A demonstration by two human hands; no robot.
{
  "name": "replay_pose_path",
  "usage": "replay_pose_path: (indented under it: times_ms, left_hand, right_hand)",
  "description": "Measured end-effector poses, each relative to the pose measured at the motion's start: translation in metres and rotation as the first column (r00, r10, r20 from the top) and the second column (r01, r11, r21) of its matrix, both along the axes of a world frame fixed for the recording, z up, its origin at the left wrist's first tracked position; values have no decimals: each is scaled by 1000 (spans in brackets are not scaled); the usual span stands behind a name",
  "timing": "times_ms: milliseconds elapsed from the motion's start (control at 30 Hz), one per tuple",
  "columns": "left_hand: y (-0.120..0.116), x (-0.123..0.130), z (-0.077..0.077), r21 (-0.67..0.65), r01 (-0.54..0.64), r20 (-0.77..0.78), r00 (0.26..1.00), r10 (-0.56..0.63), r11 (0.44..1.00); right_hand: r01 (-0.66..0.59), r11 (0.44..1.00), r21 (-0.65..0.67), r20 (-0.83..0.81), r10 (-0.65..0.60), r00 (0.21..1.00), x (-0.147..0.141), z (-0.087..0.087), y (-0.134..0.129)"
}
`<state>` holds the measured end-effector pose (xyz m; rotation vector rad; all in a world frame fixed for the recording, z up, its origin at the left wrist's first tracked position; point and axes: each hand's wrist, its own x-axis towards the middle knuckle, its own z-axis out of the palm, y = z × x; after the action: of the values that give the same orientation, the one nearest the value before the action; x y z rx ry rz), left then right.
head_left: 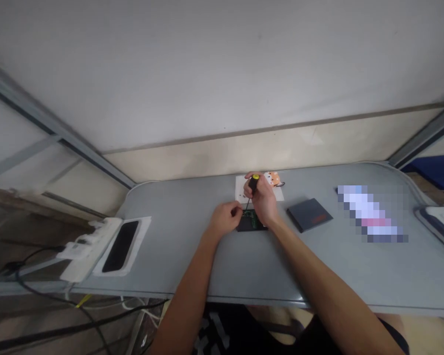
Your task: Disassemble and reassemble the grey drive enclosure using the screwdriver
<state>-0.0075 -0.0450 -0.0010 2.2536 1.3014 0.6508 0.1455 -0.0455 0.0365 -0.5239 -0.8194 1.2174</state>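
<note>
A small black device with a green circuit board [250,222] lies on the grey table [170,236]. My right hand [263,197] is wrapped round a black screwdriver with a yellow end [254,182], its thin shaft pointing down to the board. At the board's upper left edge is my left hand [226,218], fingers curled together; whether anything is between its fingertips is too small to make out. Behind the hands lies a white sheet [240,190] with several tiny dark bits on it, partly covered by my right hand.
An orange and white animal-shaped item [274,178] lies by the sheet. To the right are a dark grey box [310,215] and a pixelated object [370,212]. A black phone [121,245] and a white power strip [91,249] with cables lie left. A wall stands behind.
</note>
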Motion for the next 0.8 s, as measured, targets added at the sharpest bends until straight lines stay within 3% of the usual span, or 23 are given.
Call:
replay_pose_path:
  times_ms: [500,800]
  left_hand:
    - [2,-2,-2,8,-3,-1,1000,3,1000]
    - [-5,0,7,13,-24,5,1000,24,1000]
  right_hand:
    - [-47,999,9,-27,47,999,0,3,-2]
    - [-36,999,-2,-80,36,996,9,10,-1]
